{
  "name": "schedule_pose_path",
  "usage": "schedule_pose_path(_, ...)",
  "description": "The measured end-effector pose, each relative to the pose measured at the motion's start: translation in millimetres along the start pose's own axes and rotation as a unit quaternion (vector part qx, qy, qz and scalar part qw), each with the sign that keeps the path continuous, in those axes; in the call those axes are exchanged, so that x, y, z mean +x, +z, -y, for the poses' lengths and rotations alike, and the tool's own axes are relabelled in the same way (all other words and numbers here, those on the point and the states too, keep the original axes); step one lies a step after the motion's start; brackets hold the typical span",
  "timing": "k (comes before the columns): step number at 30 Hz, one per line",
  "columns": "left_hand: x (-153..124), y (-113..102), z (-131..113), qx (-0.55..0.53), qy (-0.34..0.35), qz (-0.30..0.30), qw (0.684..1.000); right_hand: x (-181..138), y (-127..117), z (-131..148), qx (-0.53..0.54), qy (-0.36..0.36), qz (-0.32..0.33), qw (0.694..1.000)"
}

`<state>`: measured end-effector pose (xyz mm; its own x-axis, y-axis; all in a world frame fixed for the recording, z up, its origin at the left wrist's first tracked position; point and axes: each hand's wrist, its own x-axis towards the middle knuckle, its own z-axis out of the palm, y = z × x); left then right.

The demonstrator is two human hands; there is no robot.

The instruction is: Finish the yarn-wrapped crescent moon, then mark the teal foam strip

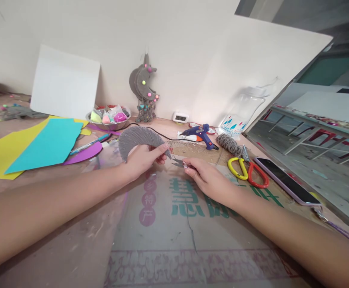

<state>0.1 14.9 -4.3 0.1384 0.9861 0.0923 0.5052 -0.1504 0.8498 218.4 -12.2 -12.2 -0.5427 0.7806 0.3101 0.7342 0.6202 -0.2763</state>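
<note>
My left hand (144, 159) is closed around the lower edge of a grey crescent wrapped in yarn (138, 140), holding it just above the table. My right hand (207, 180) pinches a small pair of metal snips (179, 162) whose tips point at the crescent's right tip. Both hands hover over a printed woven sheet (174, 224) that covers the table.
A blue glue gun (201, 134), a ball of grey twine (229, 144), yellow-and-red scissors (248, 170) and a phone (285, 181) lie to the right. Coloured paper sheets (39, 146), a pen (90, 144) and a metal bowl (110, 118) sit left. A finished moon hanging (144, 88) leans against the wall.
</note>
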Motion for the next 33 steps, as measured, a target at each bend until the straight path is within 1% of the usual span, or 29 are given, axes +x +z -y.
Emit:
schedule_pose_path(3,-0.1,0.1,-0.3,-0.010,-0.002,0.007,1.000,0.3,0.1,0.9,-0.002,0.010,-0.012,1.000)
schedule_pose_path(6,-0.4,0.3,-0.7,0.003,-0.006,0.006,1.000,1.2,0.5,0.4,-0.006,0.007,-0.020,1.000)
schedule_pose_path(15,-0.3,-0.6,-2.2,0.028,-0.024,0.015,0.999,1.4,2.3,-0.7,-0.050,-0.030,-0.012,0.998)
schedule_pose_path(24,-0.5,-0.8,-3.9,0.038,-0.024,0.034,0.998,3.4,0.6,2.1,-0.070,-0.032,-0.015,0.997)
schedule_pose_path(33,-1.2,-1.0,-6.4,0.049,-0.032,0.035,0.998,3.6,-0.6,4.5,-0.084,-0.036,-0.012,0.996)
